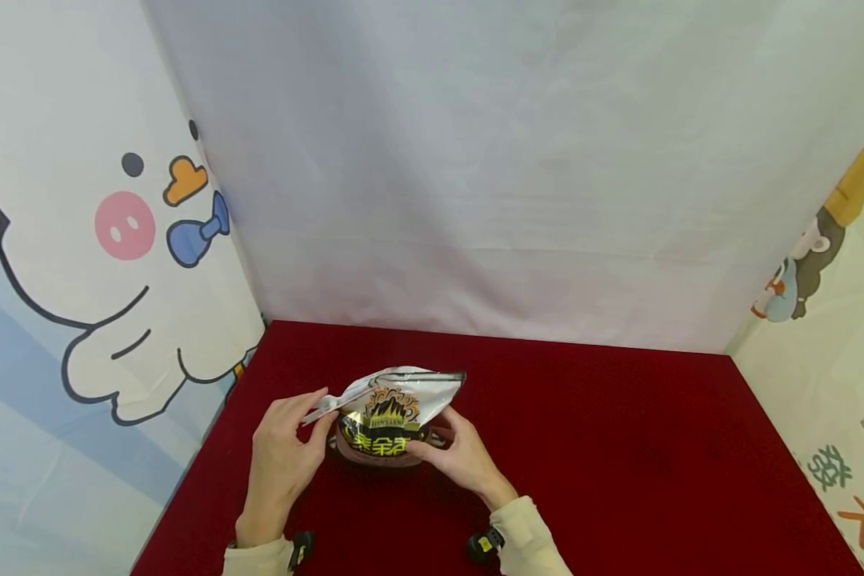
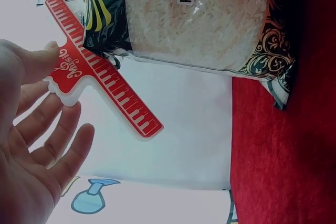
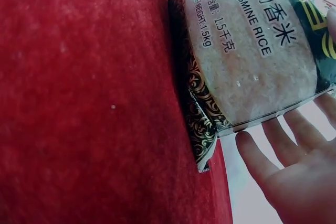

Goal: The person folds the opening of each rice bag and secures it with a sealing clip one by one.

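Note:
A bag of jasmine rice (image 1: 383, 420) stands upright on the red tabletop, its silver top folded over to the right. Between thumb and fingers, my left hand (image 1: 281, 456) pinches the handle of a red, piano-key-patterned clip (image 2: 105, 72). The clip's long bar lies slantwise at the bag's upper left; whether it bites on the bag I cannot tell. On the other side, my right hand (image 1: 464, 458) holds the bag's right edge, thumb on the front and fingers behind. The right wrist view shows the bag's lower printed face (image 3: 247, 51) beside the fingers.
A dark red cloth (image 1: 605, 448) covers the table and reaches back to a white curtain (image 1: 518, 176). Printed curtains with cartoon figures hang along the left (image 1: 58, 240) and right (image 1: 842, 384) sides.

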Tool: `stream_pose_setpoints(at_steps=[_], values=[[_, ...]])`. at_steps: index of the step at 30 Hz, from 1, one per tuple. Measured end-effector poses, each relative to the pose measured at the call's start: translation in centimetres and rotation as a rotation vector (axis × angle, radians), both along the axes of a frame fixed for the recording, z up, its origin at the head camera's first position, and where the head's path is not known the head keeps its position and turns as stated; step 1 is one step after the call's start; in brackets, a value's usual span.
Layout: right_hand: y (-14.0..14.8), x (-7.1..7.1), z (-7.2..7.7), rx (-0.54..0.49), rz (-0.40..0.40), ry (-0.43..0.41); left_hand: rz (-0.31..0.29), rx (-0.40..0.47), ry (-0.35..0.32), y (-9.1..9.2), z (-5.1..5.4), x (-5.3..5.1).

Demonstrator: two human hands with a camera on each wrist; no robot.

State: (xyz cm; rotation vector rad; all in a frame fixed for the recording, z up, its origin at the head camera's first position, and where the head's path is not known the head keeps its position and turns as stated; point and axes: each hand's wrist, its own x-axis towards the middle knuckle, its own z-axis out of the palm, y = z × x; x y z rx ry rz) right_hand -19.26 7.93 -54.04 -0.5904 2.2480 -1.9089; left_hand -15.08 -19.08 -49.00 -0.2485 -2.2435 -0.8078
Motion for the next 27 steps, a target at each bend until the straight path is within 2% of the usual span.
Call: stream_pose_setpoints(at_steps=[10, 15, 21, 27], values=[[-0.05, 0.12, -0.25, 0.018, -0.017, 0.022, 0.026, 0.039, 0.06, 0.11, -0.26, -0.13], [-0.16, 0.12, -0.34, 0.021, -0.032, 0.025, 0.018, 0.054, 0.086, 0.16, -0.14, -0.13], [-0.2, 0.09, -0.29, 0.015, -0.03, 0.034, 0.009, 0.063, 0.094, 0.29, 0.13, -0.21], [-0.09, 0.1, -0.2, 0.004, -0.021, 0.013, 0.016, 0.061, 0.074, 0.59, 0.27, -0.36]])
